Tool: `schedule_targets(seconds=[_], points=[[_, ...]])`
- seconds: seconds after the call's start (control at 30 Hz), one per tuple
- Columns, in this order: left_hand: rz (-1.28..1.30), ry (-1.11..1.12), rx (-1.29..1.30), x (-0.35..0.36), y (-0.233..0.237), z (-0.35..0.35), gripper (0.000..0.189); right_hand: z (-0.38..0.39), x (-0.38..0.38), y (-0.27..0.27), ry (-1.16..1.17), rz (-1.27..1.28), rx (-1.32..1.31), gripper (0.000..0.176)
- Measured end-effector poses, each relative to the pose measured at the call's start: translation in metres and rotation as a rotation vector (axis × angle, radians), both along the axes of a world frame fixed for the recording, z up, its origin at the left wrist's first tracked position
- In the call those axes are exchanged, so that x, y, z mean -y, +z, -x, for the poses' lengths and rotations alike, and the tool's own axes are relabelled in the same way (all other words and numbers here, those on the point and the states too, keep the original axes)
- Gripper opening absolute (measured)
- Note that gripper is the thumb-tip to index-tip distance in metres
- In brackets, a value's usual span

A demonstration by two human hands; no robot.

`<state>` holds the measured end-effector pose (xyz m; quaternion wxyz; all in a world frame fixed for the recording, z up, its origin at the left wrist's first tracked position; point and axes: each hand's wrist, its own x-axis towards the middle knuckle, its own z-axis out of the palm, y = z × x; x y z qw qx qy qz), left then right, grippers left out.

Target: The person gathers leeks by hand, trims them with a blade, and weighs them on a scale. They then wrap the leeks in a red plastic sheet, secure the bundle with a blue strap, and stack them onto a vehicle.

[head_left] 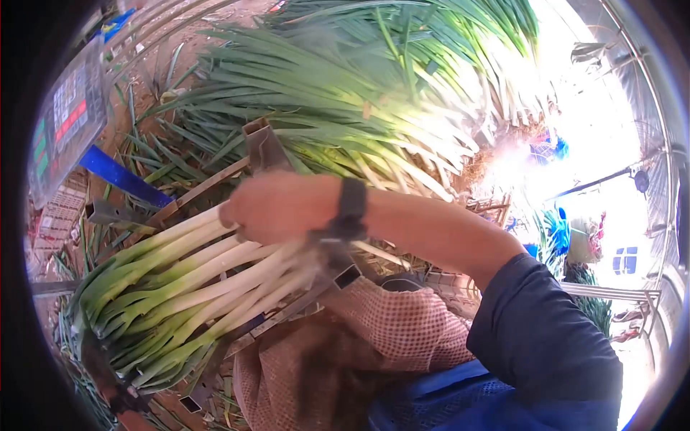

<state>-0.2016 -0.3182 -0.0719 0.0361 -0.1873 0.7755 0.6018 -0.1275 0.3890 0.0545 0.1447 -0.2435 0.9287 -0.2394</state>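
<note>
A bundle of leeks (194,287) lies across a metal frame, its green leaves toward the lower left and its white stalks toward the centre. Over the upper edge of the white stalks is my right hand (269,208), a black band round its wrist. Its fingers are curled together and slightly blurred; what they hold is hidden. At the lower left, my left hand (98,363) is in deep shadow beside the leaves, with a dark band at the wrist. Its fingers cannot be made out.
A large pile of leeks (345,93) spreads behind the frame. At the left stands a scale display (68,118) on a blue post (126,178). Metal bars (266,147) stick up near my right hand. Checkered cloth (402,323) and blue fabric (453,399) cover the near side.
</note>
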Motion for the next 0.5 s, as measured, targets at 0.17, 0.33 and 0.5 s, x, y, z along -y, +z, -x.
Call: schedule_targets(seconds=[0.17,0.33,0.5], points=[[-0.724,-0.122,0.119,-0.011,0.043,-0.054,0.034,-0.035,-0.127,0.032,-0.476,0.213,-0.077,0.034],[-0.309,0.194,0.003,-0.123,0.076,-0.152,0.033,-0.088,-0.318,-0.051,-0.885,-0.359,0.059,0.09],[-0.138,0.283,-0.01,-0.201,0.097,-0.231,0.034,-0.123,-0.436,-0.134,-0.866,-0.58,-0.241,0.114]])
